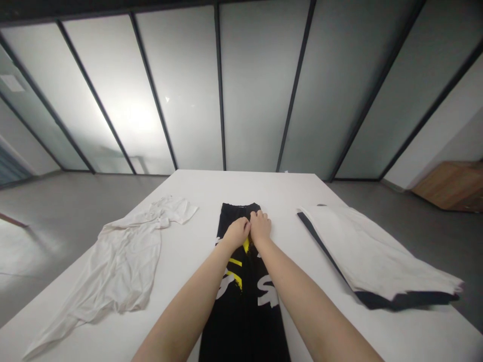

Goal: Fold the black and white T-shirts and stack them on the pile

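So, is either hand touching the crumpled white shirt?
No, the left hand and right hand both rest on the black trousers, apart from the white shirt.

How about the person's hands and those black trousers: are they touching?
Touching: the head view shows the left hand and right hand with their fingers lying on the black trousers.

We note a far wall of frosted glass panels (256, 90) set in black frames (220, 85), with a bright glow (138, 118) behind the left panels. A grey floor (56, 211) surrounds the white desk (241, 186). At right stand a white wall (441, 120) and a low wooden cabinet (451, 186).
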### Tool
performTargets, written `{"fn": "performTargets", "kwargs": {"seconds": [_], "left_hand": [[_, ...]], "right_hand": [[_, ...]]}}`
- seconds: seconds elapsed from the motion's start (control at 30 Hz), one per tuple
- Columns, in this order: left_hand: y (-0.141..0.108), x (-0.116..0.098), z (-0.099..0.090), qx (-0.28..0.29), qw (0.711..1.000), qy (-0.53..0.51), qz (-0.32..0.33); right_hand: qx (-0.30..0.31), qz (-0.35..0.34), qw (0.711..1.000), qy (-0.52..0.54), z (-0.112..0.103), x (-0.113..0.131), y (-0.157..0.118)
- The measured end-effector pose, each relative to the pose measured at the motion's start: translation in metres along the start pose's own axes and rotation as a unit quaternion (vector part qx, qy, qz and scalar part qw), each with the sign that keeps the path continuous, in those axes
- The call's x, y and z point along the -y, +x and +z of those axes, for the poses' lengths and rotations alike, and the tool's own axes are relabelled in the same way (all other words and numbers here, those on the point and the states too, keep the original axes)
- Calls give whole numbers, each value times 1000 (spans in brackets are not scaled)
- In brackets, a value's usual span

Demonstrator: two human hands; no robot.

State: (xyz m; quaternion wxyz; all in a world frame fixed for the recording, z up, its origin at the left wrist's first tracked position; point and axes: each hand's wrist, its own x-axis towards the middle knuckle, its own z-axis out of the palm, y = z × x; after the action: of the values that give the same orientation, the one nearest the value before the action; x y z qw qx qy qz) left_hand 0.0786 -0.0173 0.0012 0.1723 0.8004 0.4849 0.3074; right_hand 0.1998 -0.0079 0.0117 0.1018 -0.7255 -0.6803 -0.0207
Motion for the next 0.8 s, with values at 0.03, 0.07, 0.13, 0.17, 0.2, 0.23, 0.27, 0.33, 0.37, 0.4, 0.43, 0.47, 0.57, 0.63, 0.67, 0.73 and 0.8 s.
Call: {"fn": "performTargets", "kwargs": {"seconds": [0.03, 0.07, 0.13, 0.17, 0.2, 0.23, 0.27, 0.33, 0.37, 0.4, 0.43, 0.47, 0.57, 0.63, 0.67, 0.73, 0.8], "left_hand": [[0, 0, 0, 4, 1000, -1, 1], [0, -1, 0, 8, 1000, -3, 2], [-1, -1, -1, 13, 1000, -8, 4], [-2, -1, -1, 12, 1000, -10, 3], [-2, -1, -2, 9, 1000, -12, 3], [-3, -1, -2, 4, 1000, -14, 1], [-3, -1, -2, -3, 1000, -15, -3], [-3, -1, -2, -15, 1000, -19, -16], [-2, -1, -2, -17, 999, -21, -23], [-1, -1, -3, -15, 999, -21, -29], [0, -1, -3, -11, 999, -20, -34], [0, -1, -3, -4, 999, -18, -36], [2, 0, -3, 16, 999, -3, -37], [2, 0, -4, 27, 999, 11, -38], [2, 0, -4, 33, 999, 19, -39], [0, 0, -4, 42, 998, 32, -38], [-3, -2, -5, 49, 997, 43, -33]], "right_hand": [[1, 2, 1000, -1, 0, 0, 1], [2, 3, 1000, -1, 0, 0, 2], [5, 2, 1000, -2, -1, 0, 4], [7, 1, 1000, -2, -1, 1, 5], [8, 1, 1000, -2, -1, 2, 5], [9, 2, 1000, -1, -1, 3, 6], [10, 2, 1000, -1, -1, 4, 6], [10, 5, 1000, -1, -1, 6, 6], [11, 6, 1000, -1, -2, 7, 6], [11, 7, 1000, -2, -2, 7, 5], [12, 8, 1000, -2, -2, 8, 5], [14, 9, 1000, -2, -2, 8, 6], [18, 13, 1000, -2, -3, 10, 8], [21, 16, 1000, 0, -3, 11, 10], [22, 18, 1000, 1, -3, 11, 11], [23, 20, 1000, 3, -4, 11, 11], [21, 23, 999, 6, -4, 11, 11]]}}
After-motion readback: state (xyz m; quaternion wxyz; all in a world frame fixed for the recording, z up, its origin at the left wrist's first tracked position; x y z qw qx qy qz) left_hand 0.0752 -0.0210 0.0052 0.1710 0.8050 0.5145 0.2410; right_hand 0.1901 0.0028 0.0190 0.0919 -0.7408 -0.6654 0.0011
